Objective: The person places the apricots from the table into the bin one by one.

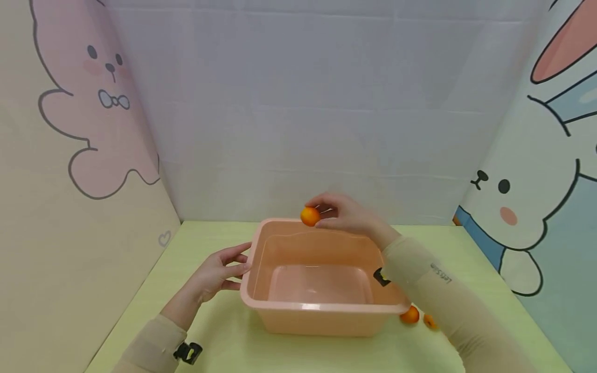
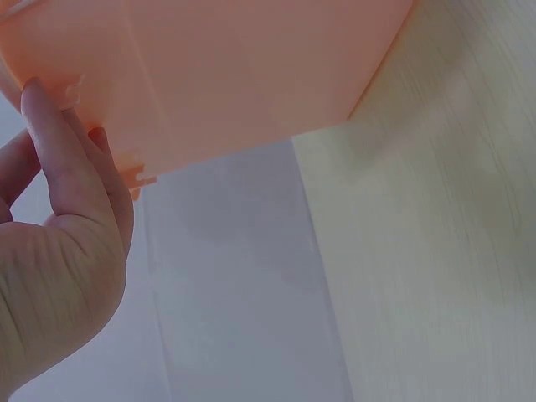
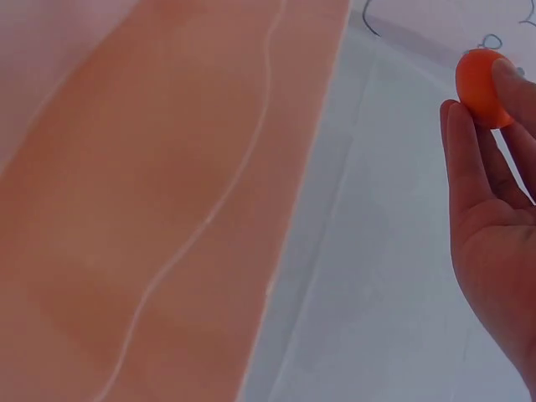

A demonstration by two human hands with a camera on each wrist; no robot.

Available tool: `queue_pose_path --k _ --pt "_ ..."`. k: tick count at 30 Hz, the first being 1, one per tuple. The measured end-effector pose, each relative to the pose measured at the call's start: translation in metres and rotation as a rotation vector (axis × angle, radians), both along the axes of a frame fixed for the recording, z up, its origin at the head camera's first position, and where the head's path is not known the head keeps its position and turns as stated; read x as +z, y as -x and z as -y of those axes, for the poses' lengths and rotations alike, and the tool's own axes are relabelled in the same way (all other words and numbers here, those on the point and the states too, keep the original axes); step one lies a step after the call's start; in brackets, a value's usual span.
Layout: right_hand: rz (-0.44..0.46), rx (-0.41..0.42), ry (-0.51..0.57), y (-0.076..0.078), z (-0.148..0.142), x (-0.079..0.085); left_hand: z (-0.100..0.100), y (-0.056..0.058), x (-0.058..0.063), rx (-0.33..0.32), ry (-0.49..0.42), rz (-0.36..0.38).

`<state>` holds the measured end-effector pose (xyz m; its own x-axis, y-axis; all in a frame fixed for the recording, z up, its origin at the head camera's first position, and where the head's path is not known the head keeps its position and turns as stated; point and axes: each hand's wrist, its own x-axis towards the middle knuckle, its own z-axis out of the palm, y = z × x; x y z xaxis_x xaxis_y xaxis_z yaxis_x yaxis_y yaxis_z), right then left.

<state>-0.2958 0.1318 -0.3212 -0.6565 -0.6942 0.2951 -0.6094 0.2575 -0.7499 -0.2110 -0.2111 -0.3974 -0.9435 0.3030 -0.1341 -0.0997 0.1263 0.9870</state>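
Observation:
A peach-pink plastic basin (image 1: 322, 318) stands on the table, its inside bare in the head view. My left hand (image 1: 223, 269) grips its left rim, thumb by the outer edge; in the left wrist view the fingers (image 2: 63, 159) reach up under the rim. Over the basin's far rim, my right hand (image 1: 342, 212) pinches a small orange (image 1: 310, 216) between thumb and fingertips. The right wrist view shows the same orange (image 3: 484, 88) beyond the basin's wall (image 3: 209, 167), held at the fingertips.
Beside the basin's right front corner lie a second orange (image 1: 410, 315) and another orange piece of fruit (image 1: 430, 321), partly behind my right sleeve (image 1: 448, 290). The pale green table (image 1: 210, 331) meets a white backdrop (image 1: 298, 129) behind, with cartoon-printed sheets at both sides.

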Motion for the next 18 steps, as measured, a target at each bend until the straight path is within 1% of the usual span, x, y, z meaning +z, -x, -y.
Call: queue_pose_path --k 3,9,12,18 --pt "0.063 0.021 -0.033 0.004 0.015 -0.013 0.0 0.0 0.0 0.004 -0.001 0.001" --pt "0.123 0.02 -0.123 0.01 0.036 -0.037 0.0 0.0 0.0 0.005 -0.001 0.001" --pt "0.169 0.019 -0.183 0.01 0.044 -0.047 0.0 0.0 0.0 0.003 -0.002 0.002" --pt "0.253 0.08 -0.237 0.007 0.048 -0.064 -0.001 -0.001 -0.002 -0.001 -0.017 0.008"
